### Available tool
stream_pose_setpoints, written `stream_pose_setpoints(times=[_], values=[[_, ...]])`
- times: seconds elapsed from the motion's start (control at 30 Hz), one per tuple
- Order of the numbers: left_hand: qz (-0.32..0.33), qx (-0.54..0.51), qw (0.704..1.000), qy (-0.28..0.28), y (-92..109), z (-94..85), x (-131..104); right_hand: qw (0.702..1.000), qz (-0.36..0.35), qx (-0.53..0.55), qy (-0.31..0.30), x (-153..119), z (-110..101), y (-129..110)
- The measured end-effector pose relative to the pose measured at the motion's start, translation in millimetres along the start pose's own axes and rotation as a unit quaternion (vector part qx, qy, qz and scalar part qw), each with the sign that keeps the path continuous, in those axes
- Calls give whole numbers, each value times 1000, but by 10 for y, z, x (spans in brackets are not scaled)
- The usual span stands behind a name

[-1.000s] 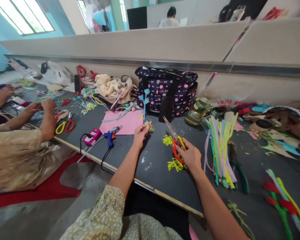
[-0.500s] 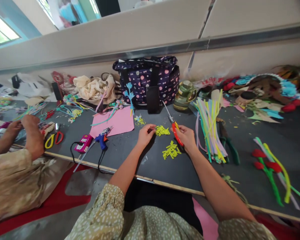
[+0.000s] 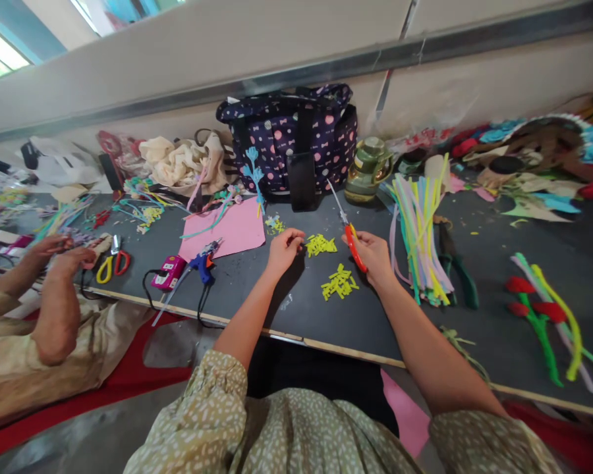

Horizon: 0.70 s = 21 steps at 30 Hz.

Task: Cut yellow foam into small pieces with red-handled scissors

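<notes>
My right hand [image 3: 373, 255] is closed round the red-and-yellow handles of a pair of scissors [image 3: 352, 240], whose blades point away from me toward the dark bag. My left hand [image 3: 285, 250] has thumb and fingers pinched together just left of a small pile of yellow-green cut pieces [image 3: 321, 245]. Whatever is between those fingertips, if anything, is too small to make out. A second heap of yellow-green pieces [image 3: 340, 283] lies nearer to me, between my forearms. Farther back are some smaller yellow and pale blue scraps [image 3: 275, 224].
A patterned bag [image 3: 271, 141] with a phone [image 3: 301, 182] against it stands behind, beside a green jug [image 3: 369, 169]. A pipe-cleaner bundle [image 3: 422, 243] lies right; a glue gun [image 3: 203, 263] and pink sheet [image 3: 232, 230] lie left. A co-worker's hands [image 3: 74, 258] are far left.
The view has tilted slightly down, so the table sits higher in the picture. My hands stay near the same piles, the scissors still held. The co-worker's hands have moved farther apart.
</notes>
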<state>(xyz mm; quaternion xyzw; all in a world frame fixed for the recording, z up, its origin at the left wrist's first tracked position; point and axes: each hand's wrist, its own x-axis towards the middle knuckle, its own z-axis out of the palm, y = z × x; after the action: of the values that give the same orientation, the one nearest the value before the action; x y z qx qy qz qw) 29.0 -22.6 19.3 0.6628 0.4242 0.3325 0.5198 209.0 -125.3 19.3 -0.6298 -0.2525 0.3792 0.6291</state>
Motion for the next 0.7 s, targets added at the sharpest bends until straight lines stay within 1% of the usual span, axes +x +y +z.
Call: stream_pose_setpoints(times=[0.07, 0.1, 0.17, 0.2, 0.27, 0.37, 0.43, 0.5, 0.6, 0.63, 0.7], values=[[60, 58, 996, 18, 54, -6, -46, 1000, 1, 2, 0, 7, -2, 14], [79, 82, 993, 26, 78, -3, -76, 1000, 2, 3, -3, 13, -4, 26], [105, 120, 987, 19, 115, 23, -149, 1000, 1, 5, -11, 25, -8, 50], [116, 134, 984, -1, 129, 49, -187, 1000, 0, 7, -12, 30, -11, 59], [140, 157, 976, -58, 157, 126, -255, 1000, 1, 10, -11, 38, -19, 66], [176, 200, 952, -150, 202, 274, -313, 1000, 4, 9, -5, 44, -28, 53], [176, 211, 944, -185, 228, 372, -322, 1000, 4, 1, -2, 43, -30, 42], [153, 199, 947, -198, 242, 457, -321, 1000, 3, -11, 1, 41, -31, 39], [103, 192, 962, -163, 230, 560, -327, 1000, 2, -21, 2, 38, -30, 48], [96, 202, 963, -153, 220, 589, -334, 1000, 2, -21, 2, 39, -30, 53], [100, 235, 954, -154, 196, 638, -352, 1000, 2, -22, 1, 41, -31, 64]])
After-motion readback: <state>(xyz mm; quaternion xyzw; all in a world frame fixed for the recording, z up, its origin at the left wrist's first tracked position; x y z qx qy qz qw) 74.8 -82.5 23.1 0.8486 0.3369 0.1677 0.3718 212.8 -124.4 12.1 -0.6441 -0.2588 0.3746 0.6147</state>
